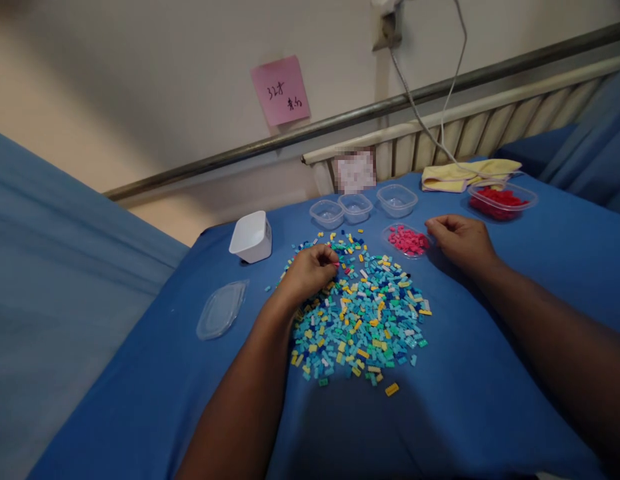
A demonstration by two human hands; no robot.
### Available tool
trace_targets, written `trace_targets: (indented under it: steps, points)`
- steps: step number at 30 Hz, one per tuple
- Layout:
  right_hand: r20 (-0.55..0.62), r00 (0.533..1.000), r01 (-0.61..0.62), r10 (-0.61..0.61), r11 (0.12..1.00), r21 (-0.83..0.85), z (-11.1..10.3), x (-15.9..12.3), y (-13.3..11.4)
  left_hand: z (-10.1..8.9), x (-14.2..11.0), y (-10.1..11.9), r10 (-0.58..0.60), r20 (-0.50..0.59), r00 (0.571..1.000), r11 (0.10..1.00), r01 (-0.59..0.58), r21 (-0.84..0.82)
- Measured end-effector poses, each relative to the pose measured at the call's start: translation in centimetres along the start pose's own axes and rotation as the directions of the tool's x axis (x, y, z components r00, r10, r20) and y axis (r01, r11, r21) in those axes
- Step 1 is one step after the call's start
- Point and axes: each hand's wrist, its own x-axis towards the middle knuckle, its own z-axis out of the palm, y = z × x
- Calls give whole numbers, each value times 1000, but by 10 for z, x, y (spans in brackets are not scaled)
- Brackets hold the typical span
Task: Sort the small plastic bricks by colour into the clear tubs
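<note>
The left hand [310,270] rests on the far left edge of the brick pile [357,313], its grip pinched together on what seems a pink brick. The right hand [460,240] lies loosely curled, holding nothing, beside the small tub of pink bricks [409,240]. Judging by this, sorting has barely started: the red tub [501,200] is filled, three clear tubs [363,205] at the far side look empty, and most bricks remain on the blue counter [465,373].

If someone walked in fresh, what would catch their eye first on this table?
The heap of tiny coloured bricks at the centre of the blue table, with the left hand picking at its far edge. The right hand rests beside a tub of pink bricks.
</note>
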Motion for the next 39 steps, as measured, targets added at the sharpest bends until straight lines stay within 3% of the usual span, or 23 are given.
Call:
trace_targets:
  steps: [8, 12, 15, 18, 25, 39]
  points:
    - [0, 1000, -15, 15, 1000, 0, 1, 0, 2, -3, 1, -6, -76, 20, 997, 992, 78, -95]
    - [0, 1000, -1, 2, 1000, -18, 0, 0, 1, 4, 0, -4, 83, 42, 996, 975, -90, 205]
    - [1, 1000, -4, 4, 1000, -18, 0, 0, 1, 11, -3, 6, 216, 138, 966, 841, -257, 477]
    - [4, 1000, 4, -4, 1000, -10, 0, 0, 2, 17, -3, 16, 229, 225, 947, 723, -320, 612]
    - [15, 1000, -8, 8, 1000, -17, -1, 0, 0, 21, 4, 24, 179, 284, 942, 614, -332, 716]
    - [11, 1000, 4, -4, 1000, -25, 0, 1, 5, 21, 6, 29, 134, 232, 963, 598, -265, 757]
